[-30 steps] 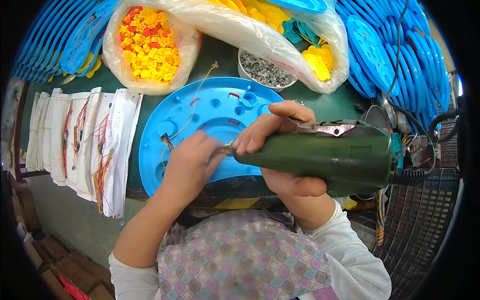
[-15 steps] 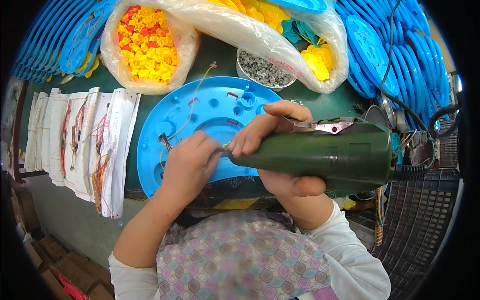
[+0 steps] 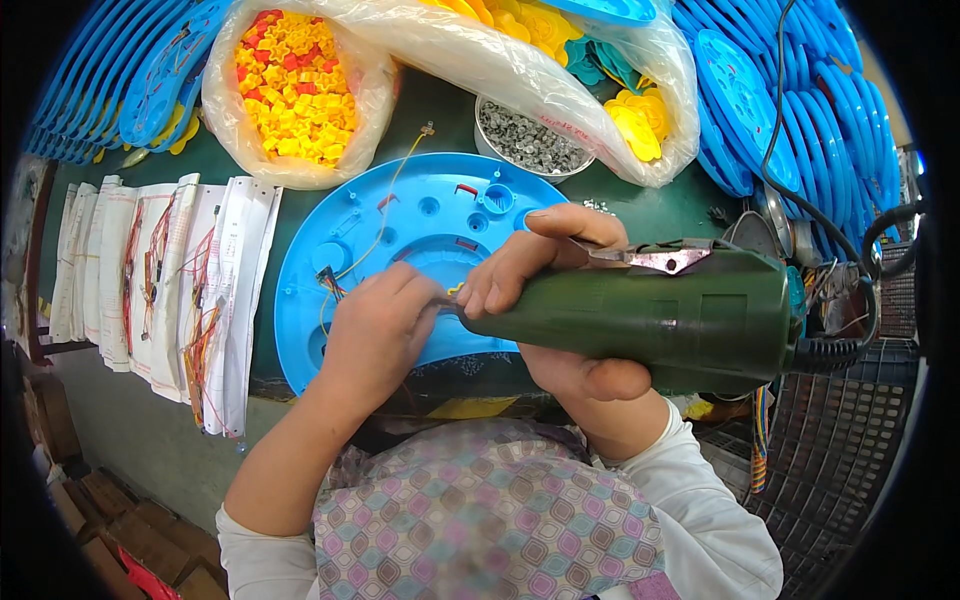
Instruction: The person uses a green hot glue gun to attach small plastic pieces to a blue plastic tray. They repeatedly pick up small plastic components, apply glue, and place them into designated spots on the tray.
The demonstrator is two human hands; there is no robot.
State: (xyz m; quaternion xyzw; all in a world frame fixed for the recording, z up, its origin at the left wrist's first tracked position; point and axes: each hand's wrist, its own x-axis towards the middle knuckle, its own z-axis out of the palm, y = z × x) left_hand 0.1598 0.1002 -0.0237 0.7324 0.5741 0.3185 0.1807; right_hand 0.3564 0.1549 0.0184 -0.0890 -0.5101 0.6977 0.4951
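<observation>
A round blue plastic disc (image 3: 420,230) lies on the green table in front of me, with thin wires (image 3: 385,205) running across it. My right hand (image 3: 545,285) grips a thick dark green electric screwdriver (image 3: 670,320), whose tip points left onto the disc. My left hand (image 3: 375,335) is pinched at the tip, resting on the disc; what it holds is hidden by the fingers. A black cable (image 3: 850,345) leaves the tool's right end.
A bag of yellow and red plastic pieces (image 3: 295,90) and a second bag (image 3: 560,60) lie behind the disc, with a bowl of small screws (image 3: 525,140) between them. Stacked blue discs (image 3: 790,110) stand right and far left. White wire-wrapped cards (image 3: 170,290) lie left.
None worth noting; both hands stay at the same spot on the disc, with only a slight shift of the view.
</observation>
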